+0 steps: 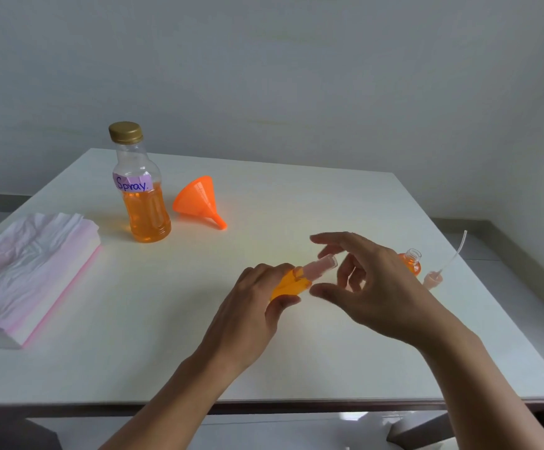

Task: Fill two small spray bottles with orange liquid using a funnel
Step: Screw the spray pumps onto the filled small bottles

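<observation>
Fingers [275, 268] of the left hand [248, 308] grip a tilted, orange-filled spray bottle [291, 285]

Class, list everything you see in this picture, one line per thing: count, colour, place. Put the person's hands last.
table: one, white, under everything
large bottle: one, clear, gold cap, orange liquid, back left
funnel: one, orange, on its side right of the large bottle
tissue pack: one, pink and white, left edge
capped spray bottle: one, orange, held at centre
open small bottle: one, orange, right, behind the right hand
spray head with tube: one, clear, far right
left hand: grips the capped spray bottle
right hand: fingers spread beside its cap
</observation>
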Demonstrator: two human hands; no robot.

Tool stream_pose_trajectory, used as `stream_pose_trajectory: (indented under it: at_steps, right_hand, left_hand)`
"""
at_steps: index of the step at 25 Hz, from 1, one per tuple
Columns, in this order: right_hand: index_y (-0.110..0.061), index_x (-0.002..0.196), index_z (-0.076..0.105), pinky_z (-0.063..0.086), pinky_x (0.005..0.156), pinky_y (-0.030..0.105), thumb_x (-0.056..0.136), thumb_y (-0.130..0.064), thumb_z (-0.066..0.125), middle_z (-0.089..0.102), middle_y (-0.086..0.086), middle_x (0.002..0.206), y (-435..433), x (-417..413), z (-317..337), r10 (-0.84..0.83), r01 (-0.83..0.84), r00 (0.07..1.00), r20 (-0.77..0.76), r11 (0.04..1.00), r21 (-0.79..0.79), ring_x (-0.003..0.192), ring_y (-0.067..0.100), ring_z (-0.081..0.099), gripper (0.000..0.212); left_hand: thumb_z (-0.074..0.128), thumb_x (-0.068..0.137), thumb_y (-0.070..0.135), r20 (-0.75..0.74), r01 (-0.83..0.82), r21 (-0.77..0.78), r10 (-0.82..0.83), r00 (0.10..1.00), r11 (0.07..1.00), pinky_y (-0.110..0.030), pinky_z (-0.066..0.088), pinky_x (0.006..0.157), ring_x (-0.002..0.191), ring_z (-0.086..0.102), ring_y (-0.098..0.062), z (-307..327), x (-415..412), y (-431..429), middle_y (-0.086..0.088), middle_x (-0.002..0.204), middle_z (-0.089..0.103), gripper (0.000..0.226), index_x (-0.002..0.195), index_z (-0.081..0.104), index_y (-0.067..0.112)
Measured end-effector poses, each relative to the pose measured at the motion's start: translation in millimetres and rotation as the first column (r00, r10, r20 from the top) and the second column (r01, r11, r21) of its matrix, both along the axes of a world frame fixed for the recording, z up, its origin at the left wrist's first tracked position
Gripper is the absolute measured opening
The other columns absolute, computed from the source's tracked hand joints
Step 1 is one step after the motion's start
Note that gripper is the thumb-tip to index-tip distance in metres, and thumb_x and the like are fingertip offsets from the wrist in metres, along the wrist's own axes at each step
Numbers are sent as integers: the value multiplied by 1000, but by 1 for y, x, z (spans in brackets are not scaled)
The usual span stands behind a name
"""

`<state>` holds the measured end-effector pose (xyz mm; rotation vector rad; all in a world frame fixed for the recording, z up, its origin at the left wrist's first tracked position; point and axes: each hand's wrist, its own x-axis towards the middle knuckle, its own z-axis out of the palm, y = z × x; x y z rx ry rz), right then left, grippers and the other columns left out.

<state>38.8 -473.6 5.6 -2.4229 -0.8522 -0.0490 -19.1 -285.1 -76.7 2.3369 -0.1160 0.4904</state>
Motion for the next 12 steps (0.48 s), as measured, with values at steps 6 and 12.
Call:
stream_pose_trajectory:
  at_steps: [6,12]
  right_hand:
    - [-29,69,62,38,51,16,66,-89,50,58,-14,58,-1,7,-14,-141,141,990,5,988,-65,51,5,54,61]
    - [-29,101,75,49,61,12,88,-28,77,68,-22,86,2,5,-12,-5,6,998,65,1000,-9,76,1,63,13]
  left_hand:
    - [62,90,35,-16,23,-30,-23,1000,999,-21,49,84,104,49,-4,-2,2,4,13,115,57,42,131,53,31]
    - [66,89,32,-10,46,-18,-46,999,999,-9,42,80,103,49,-2,-3,3,2,14,116,58,42,130,56,33]
